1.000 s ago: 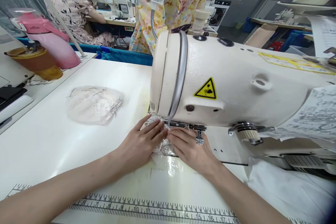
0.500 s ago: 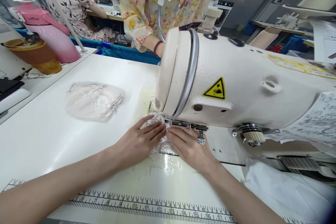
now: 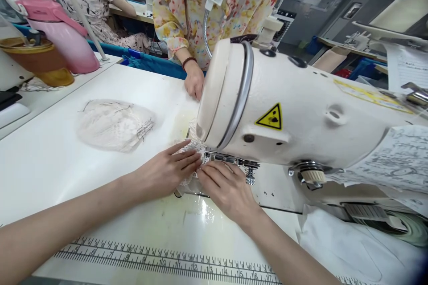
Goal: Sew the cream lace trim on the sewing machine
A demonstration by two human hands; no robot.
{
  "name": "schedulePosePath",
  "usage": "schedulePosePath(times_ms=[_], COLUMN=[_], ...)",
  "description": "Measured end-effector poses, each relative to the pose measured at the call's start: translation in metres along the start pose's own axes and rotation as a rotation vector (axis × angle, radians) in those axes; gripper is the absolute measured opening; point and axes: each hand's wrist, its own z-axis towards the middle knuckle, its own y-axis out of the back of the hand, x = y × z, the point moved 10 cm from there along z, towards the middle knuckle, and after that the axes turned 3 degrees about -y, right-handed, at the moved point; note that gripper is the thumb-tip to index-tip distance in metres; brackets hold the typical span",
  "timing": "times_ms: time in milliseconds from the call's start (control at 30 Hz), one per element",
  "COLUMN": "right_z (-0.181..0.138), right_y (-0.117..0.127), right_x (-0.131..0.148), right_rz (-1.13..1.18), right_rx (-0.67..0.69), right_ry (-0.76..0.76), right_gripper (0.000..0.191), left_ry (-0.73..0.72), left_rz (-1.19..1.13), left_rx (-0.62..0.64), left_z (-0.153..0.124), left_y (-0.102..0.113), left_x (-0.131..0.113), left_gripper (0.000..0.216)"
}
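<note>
My left hand (image 3: 163, 170) lies flat, fingers stretched out, on a small piece of white lace fabric (image 3: 187, 148) under the head of the cream sewing machine (image 3: 301, 111). My right hand (image 3: 227, 187) rests beside it, fingers extended, its tips pressing the same fabric just in front of the presser foot (image 3: 214, 156). The fingertips of both hands nearly meet. Most of the lace is hidden beneath my hands and the machine head.
A stack of pale lace pieces (image 3: 113, 124) lies on the white table (image 3: 50, 160) to the left. A person in a floral dress stands behind the machine, one hand (image 3: 194, 82) on the table. Pink bottle (image 3: 56, 31), brown cup (image 3: 36, 60), printed ruler (image 3: 167, 265), papers (image 3: 397, 156).
The person in the floral dress has stepped closer and set a hand on the table behind the machine. My hands have stayed on the lace, shifting slightly left.
</note>
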Motion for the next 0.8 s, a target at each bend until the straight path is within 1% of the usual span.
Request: schedulePosePath(times_ms=[200, 300, 533, 800], right_z=[0.0, 0.0, -0.001, -0.006], right_y=[0.002, 0.002, 0.006, 0.002], right_x=[0.002, 0.0, -0.003, -0.009], right_rz=[0.002, 0.012, 0.025, 0.025], right_rx=[-0.029, -0.021, -0.049, -0.019], right_ry=[0.021, 0.009, -0.004, -0.029], right_gripper=[0.024, 0.025, 0.024, 0.027], left_ry=[0.022, 0.051, 0.086, 0.113], left_rz=[0.043, 0.063, 0.094, 0.147], left_rx=[0.025, 0.053, 0.092, 0.077], left_z=[0.0, 0.0, 0.001, 0.0], left_y=[-0.004, -0.005, -0.007, -0.007], left_x=[-0.001, -0.001, -0.006, -0.007], left_gripper=[0.04, 0.041, 0.046, 0.045])
